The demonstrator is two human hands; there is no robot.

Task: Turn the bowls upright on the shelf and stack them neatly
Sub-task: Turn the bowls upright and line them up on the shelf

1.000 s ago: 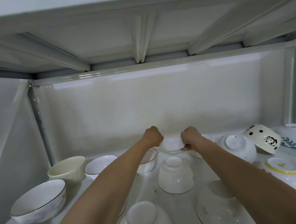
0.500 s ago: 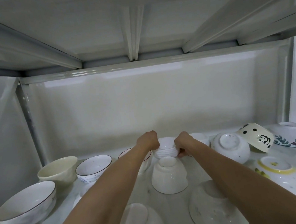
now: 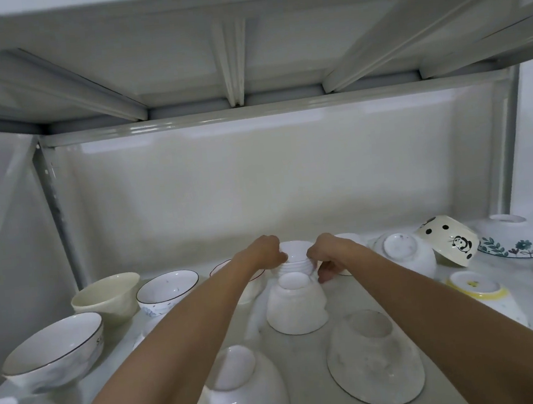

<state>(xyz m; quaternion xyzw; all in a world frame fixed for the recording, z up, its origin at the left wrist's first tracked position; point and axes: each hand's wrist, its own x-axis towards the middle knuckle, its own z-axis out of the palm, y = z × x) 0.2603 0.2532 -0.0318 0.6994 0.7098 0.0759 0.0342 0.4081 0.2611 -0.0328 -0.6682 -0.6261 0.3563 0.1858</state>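
Note:
A small ribbed white bowl (image 3: 295,259) sits at the back middle of the shelf (image 3: 349,295), its foot up. My left hand (image 3: 263,252) grips its left side and my right hand (image 3: 327,256) grips its right side, fingers curled round it. Directly in front stands an upside-down white bowl (image 3: 296,309). A red-rimmed bowl (image 3: 250,284) is partly hidden behind my left arm. Upright bowls stand at the left: a cream one (image 3: 106,297), a speckled one (image 3: 167,288) and a large dark-rimmed one (image 3: 53,351).
Upside-down bowls fill the front and right: two white ones (image 3: 241,390) (image 3: 374,354), a yellow-rimmed one (image 3: 480,292), a speckled one (image 3: 405,253), a floral one (image 3: 511,238). A panda bowl (image 3: 448,239) leans tilted. The upper shelf (image 3: 244,57) hangs low overhead.
Both hands stay clamped on the ribbed bowl and have lowered it slightly toward the shelf behind the upside-down white bowl. My view has shifted a little.

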